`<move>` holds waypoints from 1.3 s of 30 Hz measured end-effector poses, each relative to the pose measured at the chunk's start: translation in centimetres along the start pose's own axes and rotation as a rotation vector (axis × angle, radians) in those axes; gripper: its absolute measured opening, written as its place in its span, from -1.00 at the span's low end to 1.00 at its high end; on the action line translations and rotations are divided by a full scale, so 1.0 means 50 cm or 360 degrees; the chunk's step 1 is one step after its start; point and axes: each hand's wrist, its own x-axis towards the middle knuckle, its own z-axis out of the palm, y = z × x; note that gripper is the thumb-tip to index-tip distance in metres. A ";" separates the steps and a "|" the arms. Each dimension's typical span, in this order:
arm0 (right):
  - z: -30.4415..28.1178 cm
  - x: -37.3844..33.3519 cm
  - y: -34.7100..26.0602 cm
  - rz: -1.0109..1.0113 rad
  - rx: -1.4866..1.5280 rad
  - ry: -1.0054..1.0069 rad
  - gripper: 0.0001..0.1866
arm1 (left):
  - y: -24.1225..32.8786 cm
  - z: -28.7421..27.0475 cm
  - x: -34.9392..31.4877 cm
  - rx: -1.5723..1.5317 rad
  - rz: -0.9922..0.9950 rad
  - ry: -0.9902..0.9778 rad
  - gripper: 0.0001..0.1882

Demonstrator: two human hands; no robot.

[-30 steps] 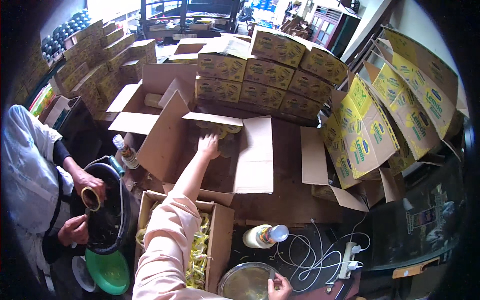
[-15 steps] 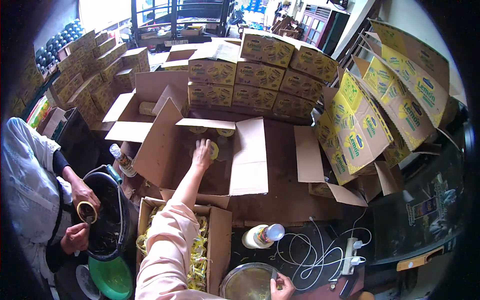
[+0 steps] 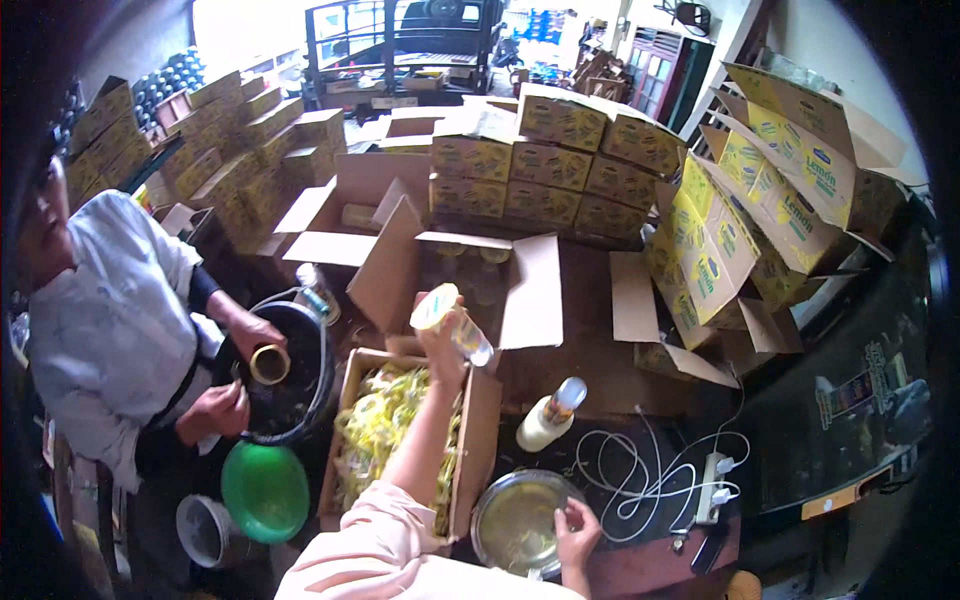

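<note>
1. Yellow-topped container (image 3: 436,307), cylindrical with a pale, clear-looking lower end, is held tilted above the far end of a scrap box, in front of an open carton.
2. Left hand (image 3: 443,347) is closed around the container's side; the round yellow top faces up and left, the other end down and right.
3. Scrap box (image 3: 481,440), of brown cardboard, stands beneath the left forearm and is filled with tangled yellow-green strips (image 3: 385,412).
4. Open carton (image 3: 533,290), its flaps spread, lies just beyond; round yellow tops show under its far flap.
5. Right hand (image 3: 574,532) is at the right rim of a round metal bowl (image 3: 478,517), fingers bent; whether it grips anything cannot be told.
6. White bottle (image 3: 545,422) leans beyond the bowl, left of coiled white cables (image 3: 640,498) and a power strip (image 3: 712,488).
7. Co-worker (image 3: 125,300), at left, holds a yellow-rimmed cup (image 3: 270,366) over a dark bucket (image 3: 326,385); a green basin (image 3: 265,492) lies nearer.
8. Stacked printed cartons (image 3: 545,155) form the background; opened printed cartons (image 3: 722,235) lean at right.
</note>
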 end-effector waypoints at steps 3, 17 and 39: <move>-0.006 -0.020 0.019 0.0145 0.0209 0.0066 -0.76 | 0.079 0.040 -0.146 -0.0345 -0.0610 -0.0023 -0.44; -0.010 -0.089 0.014 0.0933 0.1221 -0.0410 -0.43 | 0.390 0.006 -0.419 0.0704 -0.0398 -0.0150 -0.62; 0.112 0.028 0.268 -0.0250 -0.0734 -0.0545 -0.56 | 0.514 -0.102 -0.535 0.0735 -0.0176 0.0012 -0.47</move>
